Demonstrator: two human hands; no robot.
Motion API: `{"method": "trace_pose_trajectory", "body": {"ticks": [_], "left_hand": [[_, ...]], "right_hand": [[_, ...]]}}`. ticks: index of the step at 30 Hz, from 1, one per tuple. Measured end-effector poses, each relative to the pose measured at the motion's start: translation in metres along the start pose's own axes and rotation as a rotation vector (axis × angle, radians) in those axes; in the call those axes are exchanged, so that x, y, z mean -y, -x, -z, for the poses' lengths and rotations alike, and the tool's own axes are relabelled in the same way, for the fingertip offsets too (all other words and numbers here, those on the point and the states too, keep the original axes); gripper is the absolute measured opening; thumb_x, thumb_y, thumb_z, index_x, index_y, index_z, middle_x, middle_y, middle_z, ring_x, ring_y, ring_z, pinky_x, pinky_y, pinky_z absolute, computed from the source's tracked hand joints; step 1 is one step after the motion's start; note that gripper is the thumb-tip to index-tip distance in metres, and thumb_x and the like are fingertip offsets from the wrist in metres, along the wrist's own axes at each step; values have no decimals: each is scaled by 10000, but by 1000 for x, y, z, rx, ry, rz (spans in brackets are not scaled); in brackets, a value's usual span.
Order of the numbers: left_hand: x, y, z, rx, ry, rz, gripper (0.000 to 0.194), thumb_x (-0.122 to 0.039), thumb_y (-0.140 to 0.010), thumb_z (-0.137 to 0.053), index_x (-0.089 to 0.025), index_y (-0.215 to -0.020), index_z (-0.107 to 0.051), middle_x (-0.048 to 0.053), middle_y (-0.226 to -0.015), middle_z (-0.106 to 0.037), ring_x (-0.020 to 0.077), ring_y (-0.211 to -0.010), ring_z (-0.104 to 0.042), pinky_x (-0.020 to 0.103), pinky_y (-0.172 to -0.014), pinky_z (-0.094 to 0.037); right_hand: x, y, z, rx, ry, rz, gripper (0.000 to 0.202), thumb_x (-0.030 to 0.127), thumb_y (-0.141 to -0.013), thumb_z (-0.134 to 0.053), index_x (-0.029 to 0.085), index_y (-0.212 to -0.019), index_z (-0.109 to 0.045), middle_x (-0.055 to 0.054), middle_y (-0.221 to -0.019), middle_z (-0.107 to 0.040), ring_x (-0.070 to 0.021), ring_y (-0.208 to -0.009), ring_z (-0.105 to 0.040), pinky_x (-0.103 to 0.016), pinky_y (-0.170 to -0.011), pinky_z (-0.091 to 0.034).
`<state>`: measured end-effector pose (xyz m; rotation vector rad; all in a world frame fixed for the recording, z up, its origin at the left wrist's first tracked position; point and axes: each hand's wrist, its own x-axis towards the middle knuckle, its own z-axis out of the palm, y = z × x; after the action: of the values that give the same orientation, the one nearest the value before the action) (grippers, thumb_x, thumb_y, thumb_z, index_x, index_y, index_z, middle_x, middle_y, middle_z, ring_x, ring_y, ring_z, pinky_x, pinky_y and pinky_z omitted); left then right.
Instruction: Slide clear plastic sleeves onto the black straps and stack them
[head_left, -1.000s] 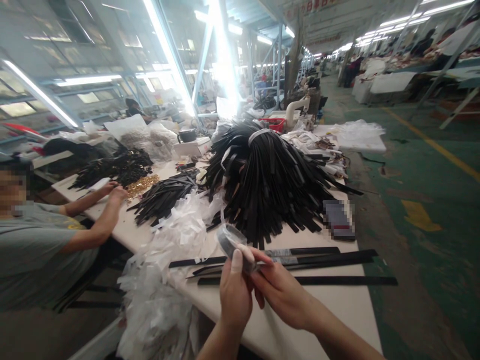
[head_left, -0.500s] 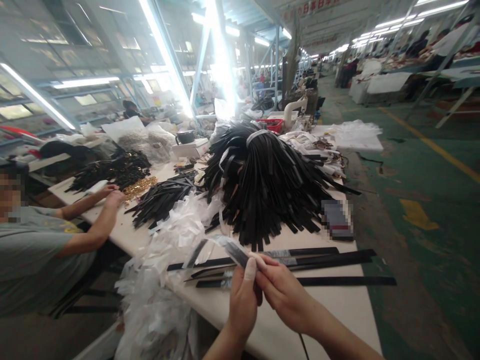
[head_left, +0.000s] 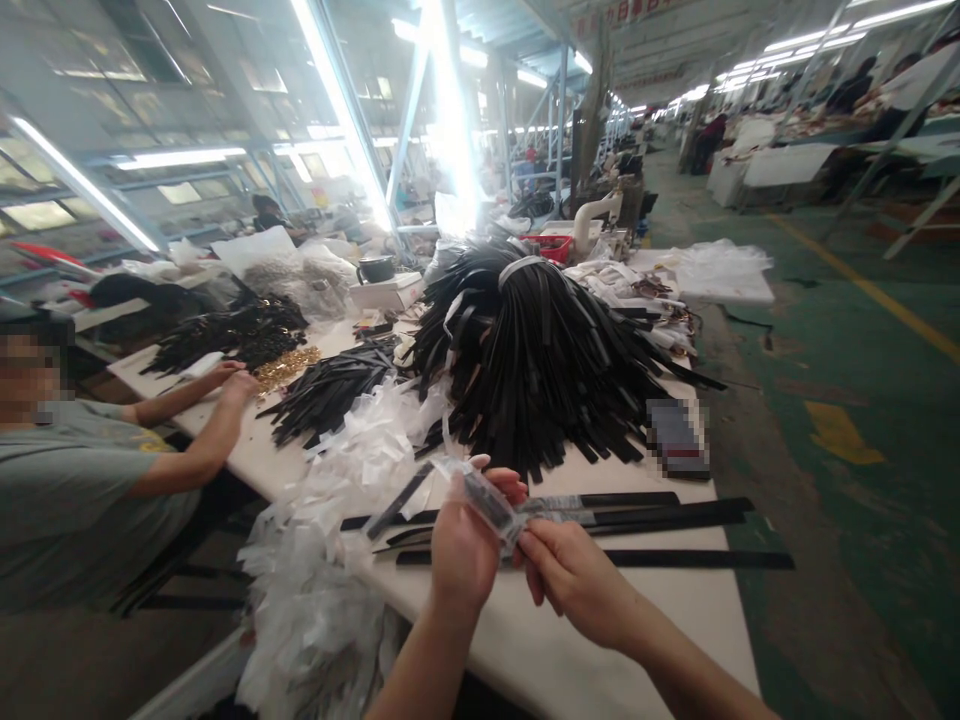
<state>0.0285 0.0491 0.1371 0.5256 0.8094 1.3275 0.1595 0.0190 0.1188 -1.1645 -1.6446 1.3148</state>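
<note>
A black strap (head_left: 405, 502) with clear plastic film (head_left: 484, 492) around part of it is between my hands above the table. My left hand (head_left: 461, 560) is turned palm up, its fingers curled round the wrapped part from behind. My right hand (head_left: 577, 575) pinches the crumpled end of the film at the strap's right side. Beneath and beyond my hands lie several long black straps (head_left: 697, 558), some with film round their middles. A big tied bundle of black straps (head_left: 525, 370) stands just behind them.
Torn white film (head_left: 315, 560) is heaped at the table's (head_left: 600, 660) left edge and hangs over it. A phone-like blurred object (head_left: 679, 438) lies at the right edge. At left, a co-worker's hands (head_left: 236, 380) are near gold-coloured pieces (head_left: 289, 368) and a smaller strap pile (head_left: 330, 390).
My left hand has turned from a thumb-up pinch to palm up under the wrapped strap. My right hand has moved slightly down and right, now at the film's end.
</note>
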Motion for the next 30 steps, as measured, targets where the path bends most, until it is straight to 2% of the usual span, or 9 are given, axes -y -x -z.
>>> {"method": "trace_pose_trajectory", "body": {"ticks": [3,7,11,14,20,22,24,26,30], "left_hand": [[12,2,-6,-72,-37,-51,332,-502,-925,-595,-183,-836,-604,42,-770,-698,165,-662,-666,242,-572,-525],[36,12,0,-37,-264,-41,387,-546,-909,-604,-170,-824,-644,20,-687,-647,96,-447,-497,192,-382,-352],[31,-6,7,-97,-181,-70,369,-517,-875,-651,-150,-844,-671,66,-781,-702,168,-672,-654,255,-595,-514],[38,-11,5,-131,-155,-33,391,-538,-879,-634,-149,-848,-668,78,-813,-717,193,-754,-690,278,-667,-536],[68,7,3,-167,-229,121,440,-597,-873,-625,-157,-868,-653,-27,-556,-567,84,-353,-436,195,-341,-301],[59,-2,5,-149,-189,87,412,-568,-882,-624,-157,-856,-649,-1,-611,-616,99,-407,-515,194,-376,-373],[50,-12,7,-183,-103,-27,356,-512,-875,-655,-158,-835,-641,42,-746,-685,143,-622,-659,225,-562,-525],[50,-14,7,-204,-87,-74,330,-484,-860,-685,-157,-839,-644,56,-799,-701,166,-738,-689,256,-679,-562],[74,2,12,-173,-145,88,364,-512,-834,-709,-156,-882,-651,33,-705,-664,141,-550,-628,221,-487,-492]], "right_hand": [[-2,-3,1,-34,64,3,485,368,-1074,-366,178,-680,-575,5,-533,-600,-108,-476,-533,-219,-527,-392],[-7,0,7,2,37,-51,497,382,-1051,-397,183,-624,-557,-6,-524,-609,-127,-478,-566,-224,-490,-381],[-15,5,10,-47,31,-131,431,380,-1042,-412,189,-703,-598,37,-442,-549,-125,-429,-509,-236,-537,-414],[-16,3,9,-77,87,-115,450,380,-1045,-404,192,-679,-588,26,-449,-557,-134,-451,-530,-254,-575,-426],[-18,1,8,-90,59,-77,467,423,-1035,-423,191,-657,-568,-31,-591,-641,-147,-517,-585,-252,-527,-427],[-21,4,9,-20,-4,-123,464,427,-1047,-390,186,-693,-568,-15,-571,-634,-125,-454,-549,-231,-475,-413],[-24,6,9,29,-32,-155,442,428,-1051,-379,181,-749,-586,-5,-576,-643,-113,-420,-525,-218,-442,-400],[-26,7,7,18,-10,-159,450,426,-1055,-367,180,-749,-587,5,-545,-624,-107,-399,-502,-212,-432,-388],[-31,3,8,-45,24,-91,511,425,-1049,-380,176,-633,-541,-23,-610,-640,-102,-455,-547,-206,-481,-428]]}}
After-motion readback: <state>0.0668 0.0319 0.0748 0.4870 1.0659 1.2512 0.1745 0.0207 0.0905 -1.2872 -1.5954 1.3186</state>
